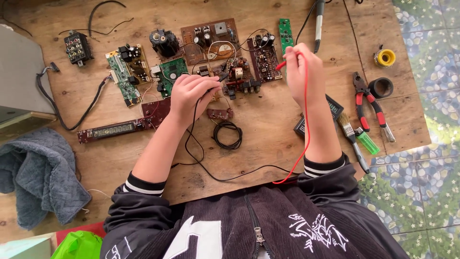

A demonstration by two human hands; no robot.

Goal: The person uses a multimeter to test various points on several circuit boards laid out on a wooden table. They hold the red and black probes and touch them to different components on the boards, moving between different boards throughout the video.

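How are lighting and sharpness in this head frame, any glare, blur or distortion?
Head view: even, soft daylight with faint shadows under the left hand and right hand; circuit boards and pliers are sharp; no strong glare; wooden table edges bow slightly, suggesting wide-angle distortion.

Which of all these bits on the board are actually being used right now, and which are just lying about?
In use:
left hand with the black probe
right hand with the red probe
brown circuit boards under the tips
meter, mostly hidden

Lying about:
pliers
brush
green lighter
solder spool
tape roll
grey cloth
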